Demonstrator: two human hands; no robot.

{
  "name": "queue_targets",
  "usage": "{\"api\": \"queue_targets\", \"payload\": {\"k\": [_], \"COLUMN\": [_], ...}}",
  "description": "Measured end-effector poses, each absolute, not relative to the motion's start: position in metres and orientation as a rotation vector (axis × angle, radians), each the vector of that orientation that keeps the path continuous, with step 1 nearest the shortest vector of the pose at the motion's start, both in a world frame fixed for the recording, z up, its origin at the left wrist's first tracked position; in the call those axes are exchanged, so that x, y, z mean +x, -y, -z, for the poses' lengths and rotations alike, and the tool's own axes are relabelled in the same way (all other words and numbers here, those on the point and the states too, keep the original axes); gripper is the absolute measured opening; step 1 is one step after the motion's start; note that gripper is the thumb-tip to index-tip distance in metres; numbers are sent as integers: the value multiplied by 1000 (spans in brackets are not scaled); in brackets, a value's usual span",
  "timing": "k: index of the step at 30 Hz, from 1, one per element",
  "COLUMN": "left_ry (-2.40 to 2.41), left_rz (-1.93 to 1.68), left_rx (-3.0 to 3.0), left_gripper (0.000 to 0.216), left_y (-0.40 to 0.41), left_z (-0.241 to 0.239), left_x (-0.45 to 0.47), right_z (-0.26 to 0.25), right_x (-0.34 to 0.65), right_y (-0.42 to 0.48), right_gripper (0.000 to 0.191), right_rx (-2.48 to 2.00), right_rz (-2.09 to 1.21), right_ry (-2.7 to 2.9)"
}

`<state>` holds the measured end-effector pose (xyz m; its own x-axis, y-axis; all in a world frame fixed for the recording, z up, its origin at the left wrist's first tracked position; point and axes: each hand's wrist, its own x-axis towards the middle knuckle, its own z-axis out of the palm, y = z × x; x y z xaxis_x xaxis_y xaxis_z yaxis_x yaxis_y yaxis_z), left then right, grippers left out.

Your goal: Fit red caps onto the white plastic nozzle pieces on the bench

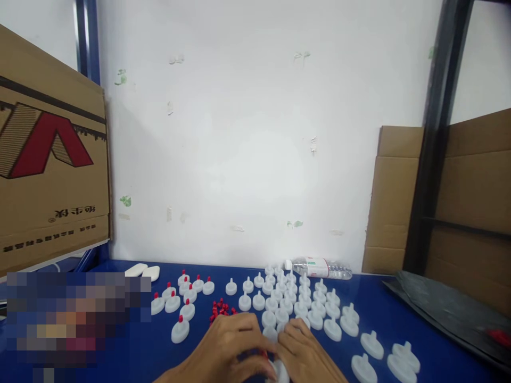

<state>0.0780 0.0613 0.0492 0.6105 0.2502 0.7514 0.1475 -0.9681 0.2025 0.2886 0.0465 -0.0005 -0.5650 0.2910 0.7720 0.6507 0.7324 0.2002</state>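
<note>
At the bottom centre my left hand (235, 343) is closed in a pinch, with a bit of a small red cap (263, 352) showing between its fingers. Pressed close beside it, my right hand (305, 351) is closed around a white nozzle lid (281, 372), partly hidden by both hands. A pile of small red caps (222, 308) lies just beyond my left hand. Several white nozzle lids with bare tips (287, 304) stand in a crowd past my right hand. To the left, several white lids (180, 331) carry red caps on their tips.
A clear plastic bottle (319, 267) lies against the white wall. Two white rounded objects (150, 273) rest at the back left. A printed cardboard box (51, 159) stands left, and a black plastic bag (447, 314) lies right on the blue table (136, 351).
</note>
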Motion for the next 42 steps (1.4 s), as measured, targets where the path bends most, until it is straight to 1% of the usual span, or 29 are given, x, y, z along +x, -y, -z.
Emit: {"api": "queue_targets", "payload": {"k": [4, 6, 10, 14, 20, 24, 28, 31, 33, 35, 42], "left_ry": [-447, -501, -567, -529, -544, -628, -801, -1101, -1425, -1642, -1810], "left_rz": [-1237, -1193, -1020, -1008, -1023, -968, -989, -965, -800, -629, -340], "left_rx": [2943, 3059, 3129, 3059, 2992, 2956, 2839, 2861, 2923, 2950, 2970], "left_gripper": [46, 53, 55, 54, 58, 50, 30, 18, 20, 25, 27], "left_y": [-64, -63, -57, -52, -53, -52, -60, -77, -90, -100, -115], "left_z": [-47, -46, -48, -49, -45, -49, -68, -86, -95, -101, -95], "left_x": [78, 79, 81, 84, 86, 84, 72, 55, 42, 32, 17], "right_z": [5, 6, 5, 3, 6, -5, -25, -33, -35, -35, -36], "right_x": [289, 288, 286, 285, 283, 284, 287, 289, 290, 290, 290], "right_y": [-50, -50, -45, -40, -40, -39, -28, -23, -22, -23, -24], "right_gripper": [34, 34, 40, 48, 44, 37, 28, 27, 27, 27, 25], "right_rx": [-702, -702, -749, -748, -769, -726, -794, -858, -866, -876, -918], "right_rz": [675, 717, 702, 704, 740, 683, 471, 408, 393, 384, 504], "right_ry": [2153, 2163, 2152, 2152, 2169, 2181, 2239, 2232, 2245, 2241, 2206]}}
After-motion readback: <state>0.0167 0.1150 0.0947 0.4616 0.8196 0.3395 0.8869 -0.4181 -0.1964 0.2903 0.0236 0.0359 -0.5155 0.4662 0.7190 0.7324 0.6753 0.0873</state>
